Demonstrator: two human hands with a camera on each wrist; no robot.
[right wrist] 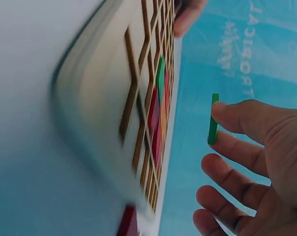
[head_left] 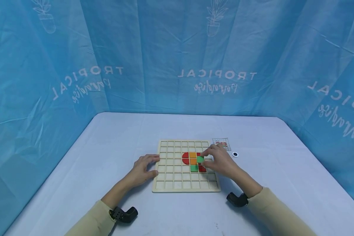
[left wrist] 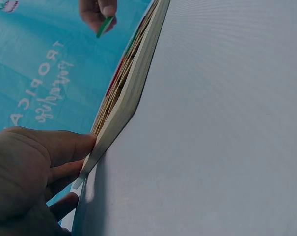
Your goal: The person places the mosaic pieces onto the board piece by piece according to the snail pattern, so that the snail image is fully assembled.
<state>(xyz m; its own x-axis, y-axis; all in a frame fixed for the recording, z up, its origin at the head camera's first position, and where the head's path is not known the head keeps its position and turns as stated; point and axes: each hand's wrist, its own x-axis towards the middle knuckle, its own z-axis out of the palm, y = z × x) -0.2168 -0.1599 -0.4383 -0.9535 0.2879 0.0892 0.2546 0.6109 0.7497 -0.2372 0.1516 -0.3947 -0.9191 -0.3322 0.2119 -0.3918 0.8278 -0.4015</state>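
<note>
A pale wooden grid board point(head_left: 169, 185) lies flat on the table. My left hand point(head_left: 140, 170) rests against its left edge, thumb and fingertips touching the rim with fingers fairly straight. Above the right part of the grid, my right hand point(head_left: 221, 160) pinches a green square tile point(right wrist: 213, 120) between thumb and index finger; its other fingers are spread. The tile appears raised off the board in both wrist views. Set in the grid are orange squares point(head_left: 193, 161), rounded red pieces point(head_left: 185, 158) and another green tile point(head_left: 194, 168). My right fingers partly hide a red piece.
A small printed picture card point(head_left: 226, 146) lies beyond the board's right corner, partly covered by my right hand. Near it is a round white piece with a black centre point(head_left: 235, 154). Blue printed curtains point(head_left: 177, 59) surround the white-covered table point(head_left: 121, 137).
</note>
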